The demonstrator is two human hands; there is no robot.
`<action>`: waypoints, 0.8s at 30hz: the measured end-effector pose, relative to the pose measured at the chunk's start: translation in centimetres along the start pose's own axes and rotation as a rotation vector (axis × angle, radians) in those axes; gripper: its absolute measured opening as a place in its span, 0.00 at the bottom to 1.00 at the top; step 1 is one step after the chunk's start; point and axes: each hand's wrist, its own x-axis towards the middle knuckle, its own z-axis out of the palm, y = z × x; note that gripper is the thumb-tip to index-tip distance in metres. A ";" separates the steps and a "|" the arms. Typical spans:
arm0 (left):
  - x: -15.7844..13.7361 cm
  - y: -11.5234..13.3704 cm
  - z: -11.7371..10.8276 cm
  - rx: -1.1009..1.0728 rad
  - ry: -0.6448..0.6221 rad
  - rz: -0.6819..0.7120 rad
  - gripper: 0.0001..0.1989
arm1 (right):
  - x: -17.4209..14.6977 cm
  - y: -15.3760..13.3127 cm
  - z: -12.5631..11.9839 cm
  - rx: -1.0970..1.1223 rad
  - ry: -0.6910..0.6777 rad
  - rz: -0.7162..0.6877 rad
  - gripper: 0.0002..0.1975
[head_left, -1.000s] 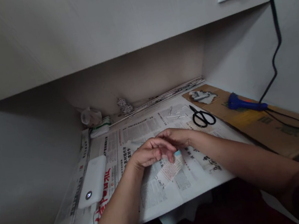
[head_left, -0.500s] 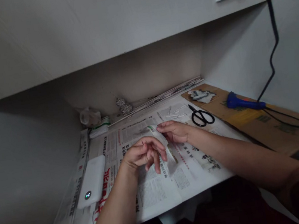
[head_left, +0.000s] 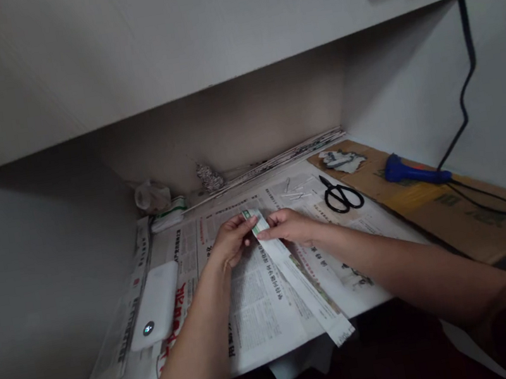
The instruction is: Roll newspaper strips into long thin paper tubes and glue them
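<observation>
A long narrow strip of newspaper [head_left: 303, 277] slants across the head view, its lower end reaching past the table's front edge. My left hand [head_left: 233, 240] pinches the strip's upper end, thumb on top. From the other side my right hand [head_left: 287, 225] grips the same end, its thumb lying across the paper just below the left thumb. Under both hands lie printed newspaper sheets [head_left: 257, 323] covering the tabletop. Black-handled scissors [head_left: 341, 196] rest beyond my right hand, with some thin white pieces [head_left: 296, 194] beside them.
At left lies a white power bank [head_left: 156, 304]. Thin rolled paper sticks [head_left: 277, 161] lie along the back, near a woven cone-shaped piece [head_left: 209, 177] and a plastic bag [head_left: 152, 196]. A blue glue gun [head_left: 416, 171] with a cable sits on cardboard [head_left: 448, 210] at right.
My left hand, loosely spread before, has moved up and closed on the strip's top end. My right hand has shifted slightly down along it. The strip now hangs straight toward me.
</observation>
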 end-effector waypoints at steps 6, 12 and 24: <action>0.0 -0.1 -0.2 0.019 -0.041 0.025 0.17 | -0.2 -0.9 -0.6 -0.065 -0.123 0.107 0.24; -0.6 0.1 0.6 0.143 -0.207 0.048 0.27 | 0.7 -1.2 -2.8 0.045 -0.036 0.040 0.19; -1.1 0.1 1.5 0.161 -0.267 0.000 0.31 | 1.2 -0.7 -2.8 -0.052 0.036 -0.126 0.16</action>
